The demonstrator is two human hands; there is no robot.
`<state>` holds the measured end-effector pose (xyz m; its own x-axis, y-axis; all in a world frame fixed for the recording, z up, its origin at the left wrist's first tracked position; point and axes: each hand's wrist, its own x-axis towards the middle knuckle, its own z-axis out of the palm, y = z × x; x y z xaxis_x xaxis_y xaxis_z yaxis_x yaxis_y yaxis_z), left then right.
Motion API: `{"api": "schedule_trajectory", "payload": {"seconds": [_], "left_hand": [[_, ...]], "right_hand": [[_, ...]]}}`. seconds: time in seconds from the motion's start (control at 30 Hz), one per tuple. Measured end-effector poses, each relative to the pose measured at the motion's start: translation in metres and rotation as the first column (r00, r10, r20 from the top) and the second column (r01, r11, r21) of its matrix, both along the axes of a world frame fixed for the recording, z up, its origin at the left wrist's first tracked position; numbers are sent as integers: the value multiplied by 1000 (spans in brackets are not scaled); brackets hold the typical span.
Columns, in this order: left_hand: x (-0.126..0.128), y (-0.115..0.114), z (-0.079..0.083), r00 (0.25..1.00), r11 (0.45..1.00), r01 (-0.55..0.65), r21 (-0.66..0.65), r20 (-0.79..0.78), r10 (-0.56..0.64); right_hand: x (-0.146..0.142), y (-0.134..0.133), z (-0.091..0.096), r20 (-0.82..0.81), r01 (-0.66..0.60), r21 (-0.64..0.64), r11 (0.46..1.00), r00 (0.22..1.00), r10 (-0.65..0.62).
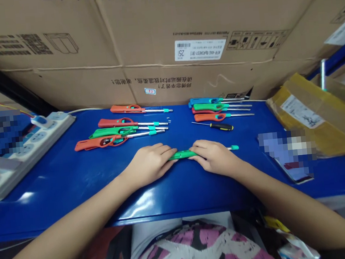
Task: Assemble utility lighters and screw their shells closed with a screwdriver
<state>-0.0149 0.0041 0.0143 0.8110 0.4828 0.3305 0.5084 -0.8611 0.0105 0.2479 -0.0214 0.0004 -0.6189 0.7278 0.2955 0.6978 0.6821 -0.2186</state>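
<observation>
A green long-nosed lighter (182, 155) lies sideways between my two hands, just over the blue table. My left hand (151, 164) is closed round its left end, and my right hand (213, 156) grips the part toward the metal tube. The tube's teal tip (234, 147) sticks out past my right hand. To the left beyond my hands rest several lighters, among them an orange one (100, 142) and a red one (117, 123). On the right is another group with a green lighter (208, 107), and a black and yellow screwdriver (222, 127) lies in front of it.
A large cardboard box (152, 46) stands along the back of the blue table (75, 196). White power strips (28, 151) lie at left. On the right are a phone (288, 157) and a yellow-taped carton (317, 111).
</observation>
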Motion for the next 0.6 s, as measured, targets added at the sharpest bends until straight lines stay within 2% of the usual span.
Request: {"api": "schedule_trajectory", "payload": {"seconds": [0.17, 0.3, 0.5, 0.6], "left_hand": [[-2, 4, -9, 988, 993, 68, -96, 147, -53], [-2, 3, -9, 982, 985, 82, -150, 178, -55], [-6, 7, -7, 980, 988, 64, -141, 197, -35], [-9, 9, -6, 980, 989, 59, -136, 199, -31]], "right_hand": [[0, 2, -2, -117, -11, -89, 996, 993, 0], [0, 2, -1, -166, -24, -110, 994, 986, 5], [12, 4, 9, -57, 41, 2, 999, 998, -41], [19, 6, 11, 5, 27, 20, 999, 1000, -27]]}}
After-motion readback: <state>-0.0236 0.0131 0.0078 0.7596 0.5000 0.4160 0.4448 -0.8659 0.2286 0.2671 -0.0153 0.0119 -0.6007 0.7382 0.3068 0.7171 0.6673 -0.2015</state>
